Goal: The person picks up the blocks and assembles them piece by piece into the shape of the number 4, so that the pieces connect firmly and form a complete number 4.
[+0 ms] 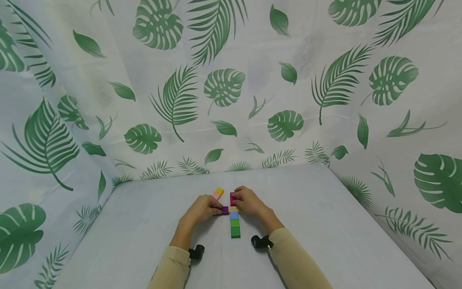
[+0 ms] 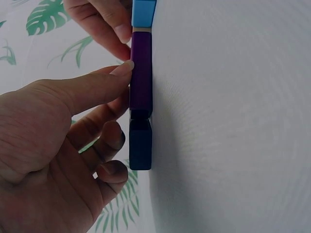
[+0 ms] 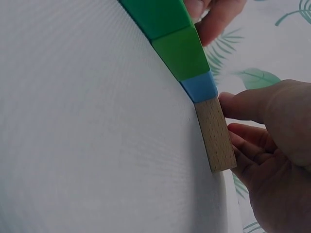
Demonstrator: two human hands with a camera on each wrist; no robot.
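Several colored blocks lie end to end on the white tabletop. My left hand (image 1: 203, 208) is at the purple block (image 2: 141, 73); its thumb rests on the top edge and its fingers reach behind. A dark blue block (image 2: 140, 148) lies at the purple block's outer end, mostly covered by that hand in the head view. My right hand (image 1: 249, 200) curls thumb and forefinger over the magenta block (image 1: 232, 197), partly hiding it. Below that hand, the plain wooden block (image 3: 216, 136) meets the light blue block (image 3: 200, 87).
A light green block (image 1: 235, 222) and a darker green block (image 1: 235, 232) continue the line toward me. Behind my left hand, a pink block (image 1: 216, 195) and a yellow block (image 1: 219, 190) slant away. A leaf-printed cloth (image 1: 252, 120) hangs around the table (image 1: 306, 224).
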